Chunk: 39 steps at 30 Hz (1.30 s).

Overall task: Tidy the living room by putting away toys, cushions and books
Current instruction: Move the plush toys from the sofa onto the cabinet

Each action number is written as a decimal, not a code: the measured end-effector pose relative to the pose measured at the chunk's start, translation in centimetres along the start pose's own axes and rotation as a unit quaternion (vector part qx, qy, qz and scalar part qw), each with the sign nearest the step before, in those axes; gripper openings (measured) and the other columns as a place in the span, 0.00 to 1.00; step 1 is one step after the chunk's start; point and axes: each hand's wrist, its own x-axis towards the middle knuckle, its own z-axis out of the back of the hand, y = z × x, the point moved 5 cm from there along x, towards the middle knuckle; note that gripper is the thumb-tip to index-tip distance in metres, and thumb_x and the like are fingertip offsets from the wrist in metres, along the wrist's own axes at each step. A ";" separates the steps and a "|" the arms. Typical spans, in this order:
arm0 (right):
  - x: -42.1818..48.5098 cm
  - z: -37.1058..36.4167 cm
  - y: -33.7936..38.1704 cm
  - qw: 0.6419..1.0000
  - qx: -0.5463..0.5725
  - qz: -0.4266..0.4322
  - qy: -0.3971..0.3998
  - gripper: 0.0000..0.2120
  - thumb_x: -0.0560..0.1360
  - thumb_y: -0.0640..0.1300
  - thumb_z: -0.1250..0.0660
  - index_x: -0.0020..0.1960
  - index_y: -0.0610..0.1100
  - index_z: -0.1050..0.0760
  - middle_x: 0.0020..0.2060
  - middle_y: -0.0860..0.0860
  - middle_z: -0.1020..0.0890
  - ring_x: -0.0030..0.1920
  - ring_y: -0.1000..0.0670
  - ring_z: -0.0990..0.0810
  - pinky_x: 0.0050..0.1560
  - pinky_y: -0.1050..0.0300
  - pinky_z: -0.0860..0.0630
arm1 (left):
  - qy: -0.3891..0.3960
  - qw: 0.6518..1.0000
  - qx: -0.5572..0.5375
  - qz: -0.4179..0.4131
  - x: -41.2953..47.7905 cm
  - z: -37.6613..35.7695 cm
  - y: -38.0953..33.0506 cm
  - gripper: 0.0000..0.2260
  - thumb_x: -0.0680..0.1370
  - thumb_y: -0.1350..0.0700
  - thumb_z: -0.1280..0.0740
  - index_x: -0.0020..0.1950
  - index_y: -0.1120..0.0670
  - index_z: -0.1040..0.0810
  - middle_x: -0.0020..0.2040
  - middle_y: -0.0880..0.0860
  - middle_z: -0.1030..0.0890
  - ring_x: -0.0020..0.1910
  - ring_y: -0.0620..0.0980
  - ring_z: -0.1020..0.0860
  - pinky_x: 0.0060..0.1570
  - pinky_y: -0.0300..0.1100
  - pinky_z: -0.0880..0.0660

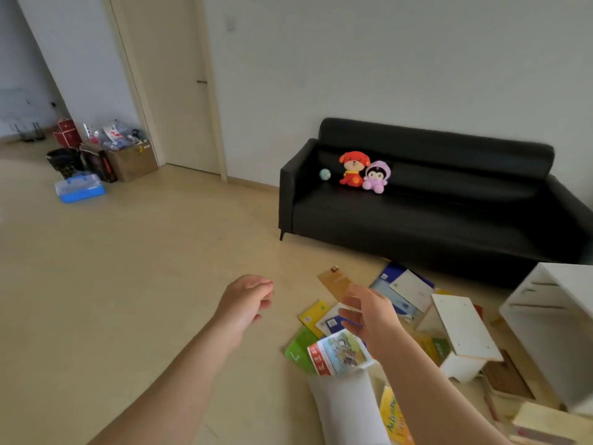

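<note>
Empty grips both sides: your left hand (245, 300) hangs loosely curled, your right hand (369, 313) spread open over the scattered books (407, 289) on the floor (128, 268) by the sofa (417, 216), so go low, square a few into one stack first, and slide the picture book (340, 351) off the white cushion (346, 409).

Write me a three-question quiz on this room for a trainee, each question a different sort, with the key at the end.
1. What does the left hand hold?
2. True or false: the ball lies left of the red plush dog on the sofa.
3. The scattered books lie: A on the sofa; B on the floor; C in the left hand.
Key: 1 nothing; 2 true; 3 B.
</note>
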 end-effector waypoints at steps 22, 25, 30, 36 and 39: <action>43.6 -14.9 27.2 0.996 0.049 -0.018 -0.076 0.07 0.78 0.45 0.37 0.55 0.45 0.28 0.48 0.47 0.21 0.46 0.48 0.22 0.50 0.53 0.24 | 0.100 0.990 0.098 0.007 52.5 -13.1 -20.6 0.04 0.79 0.56 0.38 0.45 0.49 0.25 0.46 0.49 0.20 0.48 0.48 0.21 0.56 0.49 0.26; 49.5 -15.4 30.7 0.995 0.049 -0.007 -0.088 0.04 0.78 0.45 0.37 0.52 0.47 0.27 0.47 0.48 0.20 0.45 0.49 0.21 0.46 0.55 0.24 | 0.108 0.989 0.097 0.006 59.3 -15.6 -22.4 0.04 0.79 0.56 0.38 0.47 0.50 0.25 0.46 0.49 0.19 0.47 0.47 0.21 0.53 0.47 0.25; 60.8 -17.7 36.1 0.994 0.049 -0.009 -0.099 0.02 0.78 0.45 0.37 0.49 0.47 0.27 0.46 0.48 0.20 0.45 0.48 0.21 0.45 0.54 0.24 | 0.127 0.986 0.103 0.003 72.0 -19.4 -25.2 0.05 0.79 0.56 0.38 0.51 0.52 0.24 0.48 0.50 0.20 0.49 0.48 0.21 0.51 0.44 0.26; 74.1 -22.0 43.5 0.990 0.062 -0.057 -0.112 0.02 0.78 0.44 0.37 0.47 0.47 0.28 0.47 0.47 0.20 0.48 0.47 0.21 0.47 0.53 0.24 | 0.149 0.980 0.128 0.010 87.6 -24.0 -30.5 0.05 0.79 0.56 0.38 0.52 0.50 0.24 0.50 0.50 0.20 0.49 0.47 0.22 0.52 0.43 0.26; 79.4 -22.5 46.3 0.987 0.071 -0.067 -0.126 0.03 0.78 0.44 0.37 0.45 0.48 0.28 0.47 0.47 0.20 0.47 0.48 0.21 0.44 0.55 0.24 | 0.164 0.974 0.154 0.006 94.1 -26.7 -32.7 0.06 0.79 0.56 0.38 0.54 0.51 0.24 0.51 0.51 0.21 0.51 0.48 0.22 0.53 0.44 0.26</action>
